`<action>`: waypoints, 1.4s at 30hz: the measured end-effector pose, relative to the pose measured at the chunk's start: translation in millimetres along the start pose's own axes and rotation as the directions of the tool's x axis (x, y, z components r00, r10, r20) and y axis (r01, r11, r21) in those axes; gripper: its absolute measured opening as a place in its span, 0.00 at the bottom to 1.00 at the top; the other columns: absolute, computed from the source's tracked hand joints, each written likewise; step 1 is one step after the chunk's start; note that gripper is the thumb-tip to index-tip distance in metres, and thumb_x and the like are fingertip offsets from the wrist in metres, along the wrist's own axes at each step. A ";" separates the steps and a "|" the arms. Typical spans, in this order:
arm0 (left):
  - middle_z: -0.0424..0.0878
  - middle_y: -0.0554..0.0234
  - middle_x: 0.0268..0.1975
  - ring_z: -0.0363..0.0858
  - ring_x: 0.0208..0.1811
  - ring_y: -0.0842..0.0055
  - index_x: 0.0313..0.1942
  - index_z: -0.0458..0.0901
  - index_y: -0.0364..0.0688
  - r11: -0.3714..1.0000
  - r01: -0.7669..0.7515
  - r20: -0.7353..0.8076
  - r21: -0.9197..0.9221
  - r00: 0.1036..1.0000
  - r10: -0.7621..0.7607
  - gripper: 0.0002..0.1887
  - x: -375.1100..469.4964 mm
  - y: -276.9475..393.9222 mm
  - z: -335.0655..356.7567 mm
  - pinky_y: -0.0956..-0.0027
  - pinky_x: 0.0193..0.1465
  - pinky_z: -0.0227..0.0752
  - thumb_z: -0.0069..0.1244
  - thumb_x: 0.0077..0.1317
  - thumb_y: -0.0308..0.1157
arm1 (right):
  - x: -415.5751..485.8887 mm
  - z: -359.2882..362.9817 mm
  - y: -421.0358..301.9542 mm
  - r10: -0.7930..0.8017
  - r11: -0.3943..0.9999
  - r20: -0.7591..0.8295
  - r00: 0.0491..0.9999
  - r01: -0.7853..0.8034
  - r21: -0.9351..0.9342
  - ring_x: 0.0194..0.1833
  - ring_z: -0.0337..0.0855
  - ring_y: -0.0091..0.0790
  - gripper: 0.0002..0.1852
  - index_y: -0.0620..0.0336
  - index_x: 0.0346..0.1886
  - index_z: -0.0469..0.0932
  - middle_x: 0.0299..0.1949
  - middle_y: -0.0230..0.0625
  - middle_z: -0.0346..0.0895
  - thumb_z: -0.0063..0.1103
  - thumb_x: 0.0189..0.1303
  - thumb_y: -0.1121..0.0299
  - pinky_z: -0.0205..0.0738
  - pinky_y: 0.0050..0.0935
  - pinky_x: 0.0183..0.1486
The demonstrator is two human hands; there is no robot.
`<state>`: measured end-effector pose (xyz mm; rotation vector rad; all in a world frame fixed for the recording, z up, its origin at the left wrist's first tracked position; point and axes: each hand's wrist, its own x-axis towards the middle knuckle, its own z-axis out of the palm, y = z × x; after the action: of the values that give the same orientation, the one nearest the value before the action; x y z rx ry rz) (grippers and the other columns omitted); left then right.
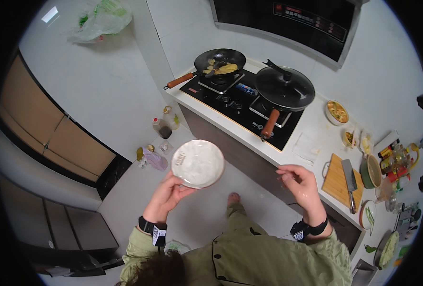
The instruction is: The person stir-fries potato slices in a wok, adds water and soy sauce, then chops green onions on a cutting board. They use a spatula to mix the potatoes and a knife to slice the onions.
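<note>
A white ceramic bowl [198, 163] with a thin dark rim and some lettering is held at its lower left edge by my left hand [170, 191]. Nothing shows in my right hand [298, 182], which hovers near the counter's front edge with its fingers loosely bent and thumb near them. On the left burner of the gas hob [211, 96], an open wok [198, 59] contains yellowish food slices and a utensil. Over the right burner stands a second pan with a wooden handle [270, 124], covered by a glass lid [297, 89].
On the counter's right lie a wooden cutting board [334, 182] with a cleaver [348, 173], a bowl of cooked food [337, 112], a green colander [370, 171] and a plate of green vegetables [365, 214]. Bottles [162, 128] stand on the floor. A range hood [286, 21] overhangs the back.
</note>
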<state>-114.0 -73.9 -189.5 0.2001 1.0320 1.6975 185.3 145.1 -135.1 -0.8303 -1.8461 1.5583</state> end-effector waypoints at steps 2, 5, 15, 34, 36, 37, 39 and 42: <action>0.71 0.45 0.63 0.82 0.54 0.55 0.69 0.56 0.39 0.994 -0.101 0.009 -0.049 0.995 0.101 0.32 31.5 31.1 -13.2 0.57 0.55 0.82 0.40 0.63 0.22 | 57.3 11.7 -31.8 -0.036 0.999 0.144 0.989 0.036 0.007 0.36 0.79 0.19 0.15 0.65 0.52 0.79 0.41 0.37 0.83 0.57 0.60 0.78 0.74 0.20 0.39; 0.69 0.44 0.64 0.81 0.55 0.55 0.69 0.56 0.38 0.990 -0.129 -0.046 -0.062 0.991 0.126 0.32 62.9 94.2 -32.8 0.57 0.55 0.82 0.39 0.63 0.22 | 134.4 39.7 -70.1 0.027 0.998 0.378 0.926 -0.004 -0.063 0.37 0.79 0.19 0.16 0.64 0.53 0.79 0.41 0.38 0.83 0.57 0.60 0.77 0.74 0.21 0.40; 0.69 0.39 0.63 0.78 0.57 0.47 0.67 0.56 0.33 0.987 -0.153 0.000 -0.056 0.988 0.154 0.30 236.2 267.7 -34.2 0.56 0.57 0.82 0.39 0.63 0.23 | 430.9 137.9 -97.2 0.360 0.868 0.341 0.868 -0.177 -0.464 0.32 0.77 0.24 0.22 0.65 0.45 0.67 0.33 0.35 0.72 0.66 0.58 0.62 0.77 0.27 0.33; 0.68 0.48 0.65 0.73 0.63 0.57 0.66 0.59 0.32 0.951 0.140 0.406 0.276 0.880 -0.247 0.28 575.9 398.0 -5.0 0.52 0.61 0.78 0.38 0.63 0.20 | 576.6 220.8 -12.7 0.439 0.383 -0.254 0.862 -0.435 -0.815 0.48 0.82 0.56 0.40 0.64 0.74 0.47 0.55 0.63 0.68 0.53 0.58 0.76 0.81 0.41 0.46; 0.69 0.48 0.64 0.73 0.62 0.58 0.66 0.59 0.32 0.934 0.192 0.406 0.302 0.860 -0.308 0.28 600.3 397.9 -2.5 0.52 0.61 0.78 0.38 0.63 0.20 | 562.9 221.1 -13.0 0.433 0.355 -0.240 0.869 -0.410 -0.840 0.46 0.83 0.54 0.42 0.61 0.76 0.46 0.53 0.60 0.70 0.51 0.56 0.79 0.81 0.41 0.44; 0.69 0.48 0.64 0.74 0.62 0.58 0.66 0.59 0.32 0.924 0.214 0.391 0.316 0.858 -0.333 0.28 609.3 396.6 0.4 0.51 0.61 0.78 0.38 0.63 0.20 | 555.9 220.2 -13.9 0.425 0.364 -0.238 0.873 -0.406 -0.838 0.45 0.83 0.54 0.41 0.61 0.75 0.48 0.53 0.59 0.70 0.50 0.56 0.79 0.82 0.41 0.44; 0.70 0.48 0.63 0.74 0.62 0.58 0.66 0.59 0.32 0.912 0.231 0.389 0.338 0.848 -0.359 0.28 625.9 393.5 4.0 0.51 0.60 0.78 0.38 0.63 0.20 | 545.9 221.2 -16.8 0.410 0.362 -0.252 0.876 -0.410 -0.837 0.44 0.83 0.54 0.40 0.61 0.75 0.51 0.51 0.56 0.71 0.49 0.55 0.81 0.82 0.41 0.43; 0.71 0.48 0.63 0.75 0.61 0.57 0.66 0.60 0.34 0.902 0.240 0.368 0.359 0.851 -0.374 0.28 637.2 388.1 8.9 0.50 0.60 0.78 0.38 0.63 0.20 | 538.1 220.4 -25.2 0.419 0.340 -0.264 0.869 -0.420 -0.842 0.42 0.84 0.53 0.41 0.60 0.75 0.51 0.50 0.55 0.71 0.51 0.55 0.80 0.82 0.40 0.41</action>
<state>-635.0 457.0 -130.9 0.5521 0.9217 1.1238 -329.1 417.1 -123.6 -1.9150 -2.5921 0.6465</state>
